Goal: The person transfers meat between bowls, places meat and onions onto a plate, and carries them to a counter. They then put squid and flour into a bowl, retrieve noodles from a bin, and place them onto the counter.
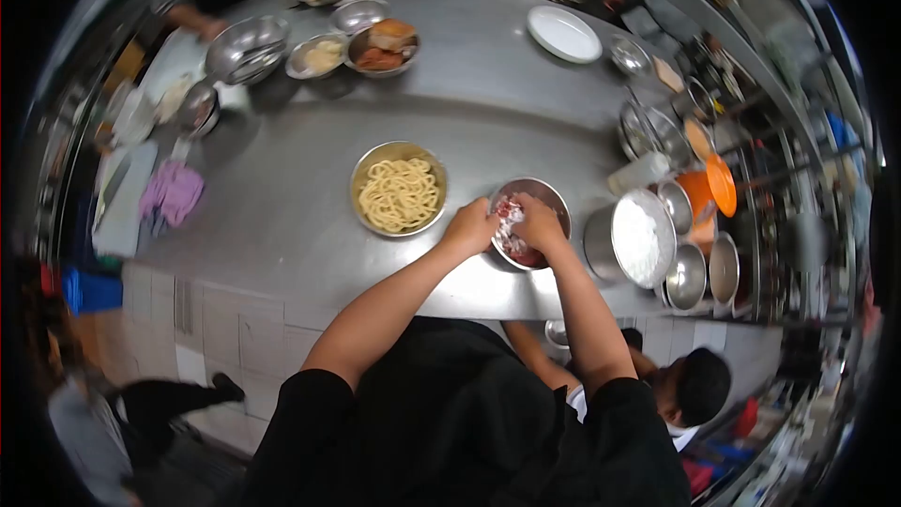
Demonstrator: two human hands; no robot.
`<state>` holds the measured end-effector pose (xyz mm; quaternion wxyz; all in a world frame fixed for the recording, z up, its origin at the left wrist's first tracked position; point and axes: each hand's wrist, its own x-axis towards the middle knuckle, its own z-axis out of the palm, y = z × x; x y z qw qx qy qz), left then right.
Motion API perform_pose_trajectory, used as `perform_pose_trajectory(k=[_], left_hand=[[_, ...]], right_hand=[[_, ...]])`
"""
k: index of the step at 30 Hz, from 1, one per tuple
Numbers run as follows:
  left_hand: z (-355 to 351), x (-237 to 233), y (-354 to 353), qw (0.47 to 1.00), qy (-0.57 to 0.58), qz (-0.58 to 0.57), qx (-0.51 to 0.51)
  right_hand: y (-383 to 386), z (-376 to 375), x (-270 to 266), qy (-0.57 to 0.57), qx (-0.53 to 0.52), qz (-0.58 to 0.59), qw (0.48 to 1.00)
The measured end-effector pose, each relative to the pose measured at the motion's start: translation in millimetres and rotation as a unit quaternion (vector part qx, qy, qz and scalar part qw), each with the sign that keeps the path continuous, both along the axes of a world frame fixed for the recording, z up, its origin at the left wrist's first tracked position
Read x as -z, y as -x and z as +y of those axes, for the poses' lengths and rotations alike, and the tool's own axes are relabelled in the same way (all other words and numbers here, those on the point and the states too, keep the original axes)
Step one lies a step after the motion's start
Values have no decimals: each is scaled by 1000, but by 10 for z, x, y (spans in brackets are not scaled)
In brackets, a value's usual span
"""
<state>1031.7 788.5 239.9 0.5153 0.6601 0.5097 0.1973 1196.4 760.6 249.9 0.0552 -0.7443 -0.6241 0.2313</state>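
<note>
A metal bowl (566, 209) stands near the front edge of the steel table, with red raw meat (508, 242) dusted in white powder inside it. At its left rim is my left hand (472, 225), fingers closed over the edge. My right hand (538, 228) reaches down into the bowl, its curled fingers in the meat and partly hidden. Left of the hands, a second metal bowl (360, 212) holds thick pale noodles (399, 195). Close on the right stands a deep metal pot (605, 240) filled with white powder (642, 237).
Bowls of food (383, 58) and a white plate (564, 35) stand at the back. A purple cloth (172, 192) lies left. An orange container (719, 185) and stacked bowls (686, 277) crowd the right. A crouching person (702, 385) is below the table edge; another person (94, 432) is lower left.
</note>
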Motion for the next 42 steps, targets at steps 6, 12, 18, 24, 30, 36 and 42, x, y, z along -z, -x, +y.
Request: perform_pose_trajectory(k=[6,12,18,24,30,36,42], left_hand=[[-257,-702,642,988,-118,49,-84],[-627,-1098,1830,961,-159,101,-204],[-1275,-1029,3253,908,-47,-21,-417],[-1886,-645,4480,876,16,14,-481],[-2476,-527,5845,840,23,16,-542],[-2750,-510,6849,792,-17,-30,-610],[-2616,-208,8396,797,36,11,-602]], right_hand=[[606,7,-634,-135,-207,126,961],[1751,224,-997,-98,-474,80,872],[3076,-42,-1235,-44,-570,50,819],[4814,-222,-313,143,-536,183,812],[6267,-577,-617,-7,-645,175,744],[7657,-913,-64,125,-614,258,735],[9311,-725,326,54,-615,198,762]])
